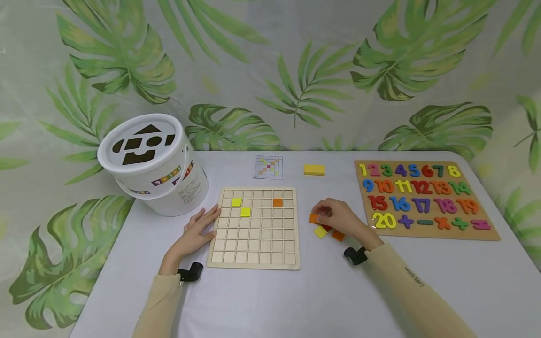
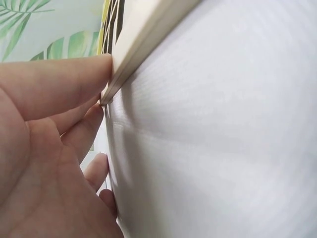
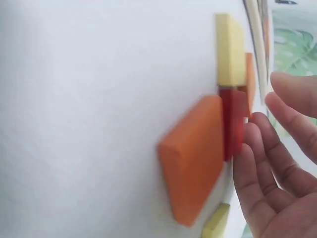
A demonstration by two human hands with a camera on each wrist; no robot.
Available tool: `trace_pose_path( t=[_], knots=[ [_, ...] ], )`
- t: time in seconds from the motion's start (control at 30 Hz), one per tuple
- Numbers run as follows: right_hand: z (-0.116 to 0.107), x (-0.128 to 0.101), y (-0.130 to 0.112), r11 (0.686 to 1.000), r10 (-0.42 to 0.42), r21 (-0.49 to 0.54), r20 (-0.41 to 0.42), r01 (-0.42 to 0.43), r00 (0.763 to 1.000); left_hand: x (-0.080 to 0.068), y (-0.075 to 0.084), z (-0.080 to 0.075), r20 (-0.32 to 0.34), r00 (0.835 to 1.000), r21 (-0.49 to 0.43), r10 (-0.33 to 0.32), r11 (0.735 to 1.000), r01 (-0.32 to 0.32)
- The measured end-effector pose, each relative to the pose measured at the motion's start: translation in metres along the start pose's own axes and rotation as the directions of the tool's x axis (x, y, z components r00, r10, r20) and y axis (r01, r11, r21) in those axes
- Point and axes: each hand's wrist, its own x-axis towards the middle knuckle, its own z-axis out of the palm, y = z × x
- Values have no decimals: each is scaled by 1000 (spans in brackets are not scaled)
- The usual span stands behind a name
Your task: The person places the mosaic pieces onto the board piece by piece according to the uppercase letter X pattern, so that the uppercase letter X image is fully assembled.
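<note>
A wooden grid board (image 1: pixel 253 234) lies in the middle of the white table (image 1: pixel 321 291). Two yellow tiles (image 1: pixel 236 202) and one orange tile (image 1: pixel 277 202) sit in its upper cells. My left hand (image 1: pixel 198 230) lies flat on the table, with its straight fingers (image 2: pixel 64 84) pressed against the board's left edge (image 2: pixel 143 44). To the right of the board, my right hand (image 1: pixel 338 218) hovers over a small pile of loose tiles. The pile holds an orange tile (image 3: pixel 195 158), a red tile (image 3: pixel 233 121) and a yellow tile (image 3: pixel 230 49). The relaxed fingers (image 3: pixel 257 163) touch the red tile and pinch nothing.
A white bucket (image 1: pixel 156 164) with a shape-sorter lid stands at the back left. A small pattern card (image 1: pixel 268 167) and a yellow block (image 1: pixel 314 170) lie behind the board. A number puzzle board (image 1: pixel 424 199) fills the right side. A leaf-print curtain hangs behind.
</note>
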Motion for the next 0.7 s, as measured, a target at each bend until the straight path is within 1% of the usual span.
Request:
trace_pose_path(
  t=[0.13, 0.3, 0.6, 0.7],
  knots=[
    [4, -1, 0, 999, -24, -43, 8, 25, 1000, 0, 1, 0, 0, 1000, -10, 1, 1000, -1],
    [7, 1, 0, 996, -30, -81, 4, 30, 1000, -1, 3, 0, 3, 1000, -14, -4, 1000, 4],
    [6, 5, -4, 998, 6, -70, 17, -5, 1000, -1, 3, -1, 3, 1000, -3, 6, 1000, -6],
    [6, 10, -8, 998, -21, -54, 8, 21, 1000, -1, 2, -1, 1, 1000, -4, 5, 1000, -5]
  ],
)
